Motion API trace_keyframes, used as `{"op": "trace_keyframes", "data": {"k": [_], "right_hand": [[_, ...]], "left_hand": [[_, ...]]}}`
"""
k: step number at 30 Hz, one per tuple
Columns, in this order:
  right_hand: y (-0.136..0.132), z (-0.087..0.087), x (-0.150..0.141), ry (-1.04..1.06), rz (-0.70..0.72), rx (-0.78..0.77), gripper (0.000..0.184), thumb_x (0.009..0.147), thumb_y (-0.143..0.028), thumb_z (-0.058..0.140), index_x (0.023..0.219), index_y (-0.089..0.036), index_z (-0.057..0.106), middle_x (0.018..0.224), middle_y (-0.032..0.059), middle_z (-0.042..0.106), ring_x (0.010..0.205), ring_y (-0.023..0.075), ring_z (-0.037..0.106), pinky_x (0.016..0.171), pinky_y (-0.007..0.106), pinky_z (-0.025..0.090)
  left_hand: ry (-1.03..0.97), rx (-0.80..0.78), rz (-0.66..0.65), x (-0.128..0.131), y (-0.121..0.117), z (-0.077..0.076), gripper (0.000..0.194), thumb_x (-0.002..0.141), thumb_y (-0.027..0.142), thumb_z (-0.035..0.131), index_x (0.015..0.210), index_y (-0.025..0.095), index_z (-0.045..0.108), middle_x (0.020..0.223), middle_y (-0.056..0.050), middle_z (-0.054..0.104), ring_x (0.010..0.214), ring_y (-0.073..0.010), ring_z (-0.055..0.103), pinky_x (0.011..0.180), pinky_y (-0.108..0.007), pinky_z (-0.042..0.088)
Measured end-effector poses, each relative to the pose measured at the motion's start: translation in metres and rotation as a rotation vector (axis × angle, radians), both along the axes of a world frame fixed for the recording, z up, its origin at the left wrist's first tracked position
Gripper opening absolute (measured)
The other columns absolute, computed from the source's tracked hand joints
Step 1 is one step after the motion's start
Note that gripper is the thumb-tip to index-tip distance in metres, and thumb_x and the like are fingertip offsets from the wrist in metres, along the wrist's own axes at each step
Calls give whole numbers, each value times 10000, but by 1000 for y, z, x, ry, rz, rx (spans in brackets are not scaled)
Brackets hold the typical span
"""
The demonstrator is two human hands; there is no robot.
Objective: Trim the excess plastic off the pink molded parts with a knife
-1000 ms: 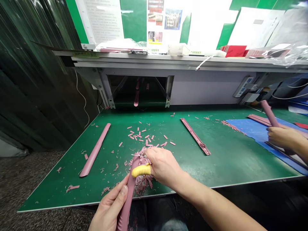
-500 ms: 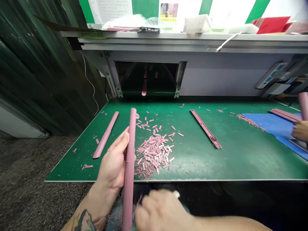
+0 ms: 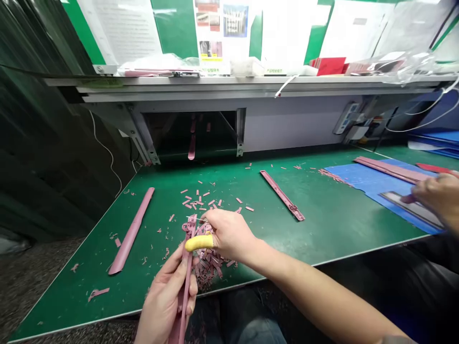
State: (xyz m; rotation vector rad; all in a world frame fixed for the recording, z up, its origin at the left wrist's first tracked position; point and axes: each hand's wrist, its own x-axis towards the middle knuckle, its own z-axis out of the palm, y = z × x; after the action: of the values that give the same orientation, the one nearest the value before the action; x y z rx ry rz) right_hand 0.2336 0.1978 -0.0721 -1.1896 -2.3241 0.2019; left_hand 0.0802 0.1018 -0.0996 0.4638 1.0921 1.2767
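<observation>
My left hand (image 3: pixel 167 291) is closed round the lower part of a long pink plastic strip (image 3: pixel 186 286), its hollow, ribbed side now showing. At the strip's far end is my right hand (image 3: pixel 229 231), with a yellow finger cot (image 3: pixel 199 242) on one finger, lying against the strip. A thin, pale blade (image 3: pixel 195 218) sticks out from its curled fingers across the tip; the handle is hidden. Just beyond and under the hands lies a heap of small pink offcuts (image 3: pixel 211 265), partly covered by them.
On the green table (image 3: pixel 315 210) lie a smooth pink strip (image 3: pixel 132 231) at left and a ribbed pink strip (image 3: pixel 281 195) at right. A co-worker's hand (image 3: pixel 435 196) is over a blue sheet (image 3: pixel 358 181) at far right. Behind is a chute opening (image 3: pixel 215 143) under a shelf (image 3: pixel 251 86).
The pink strip has turned from its smooth side to its ribbed side. My right hand has risen from below the table edge to the strip's far end. The view has swung right.
</observation>
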Motion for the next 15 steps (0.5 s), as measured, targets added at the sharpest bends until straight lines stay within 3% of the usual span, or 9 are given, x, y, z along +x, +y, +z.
{"op": "trace_keyframes", "data": {"k": [3,6,11,15], "right_hand": [[-2,3,1,-79,-8,37,542,823,-707,509,819,-170,585,770,16,615,680,138,521,540,242,244],[-5,7,4,-118,-1,65,582,820,-743,455,765,-172,551,722,5,585,623,126,485,510,254,197],[-16,10,1,-122,64,108,536,907,-677,379,775,-182,537,710,7,588,581,126,487,494,268,177],[-66,-14,-15,-124,282,101,373,935,-530,459,785,-196,530,689,9,595,558,143,496,473,280,172]], "left_hand": [[-115,-14,70,1,-2,-1,320,749,154,743,1060,226,707,834,-23,711,584,-77,630,543,-150,553],[-178,-31,92,0,-1,0,365,711,109,764,1048,244,729,981,-33,734,847,-146,694,776,-211,579],[-122,102,21,-1,5,9,317,763,147,729,1074,208,725,921,-35,743,782,-126,693,749,-180,570],[-101,181,66,-6,29,21,266,795,84,665,1047,154,716,789,-13,695,630,-82,642,592,-151,546]]}}
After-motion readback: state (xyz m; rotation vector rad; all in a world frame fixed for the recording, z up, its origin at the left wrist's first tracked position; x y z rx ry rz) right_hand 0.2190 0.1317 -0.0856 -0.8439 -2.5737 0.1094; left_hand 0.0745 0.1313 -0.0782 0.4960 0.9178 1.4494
